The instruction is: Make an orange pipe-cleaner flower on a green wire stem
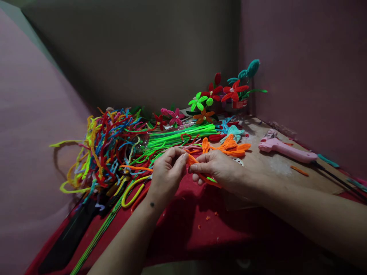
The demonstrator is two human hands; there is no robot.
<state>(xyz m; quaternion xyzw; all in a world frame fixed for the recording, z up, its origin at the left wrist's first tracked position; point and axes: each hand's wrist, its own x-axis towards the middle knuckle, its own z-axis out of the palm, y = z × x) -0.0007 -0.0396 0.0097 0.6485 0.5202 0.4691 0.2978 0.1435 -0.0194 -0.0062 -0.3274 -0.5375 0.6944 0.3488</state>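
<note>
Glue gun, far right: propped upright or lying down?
Lying down: the pink glue gun is stretched out along the board, its handle low, with the black cord running off the handle's end.

Observed on my feed: cloth (183,229) red; glue gun (289,150) pale pink; stem bundle (183,135) bright green; pipe-cleaner heap (106,145) multicoloured, mixing yellow, red, blue.
</note>
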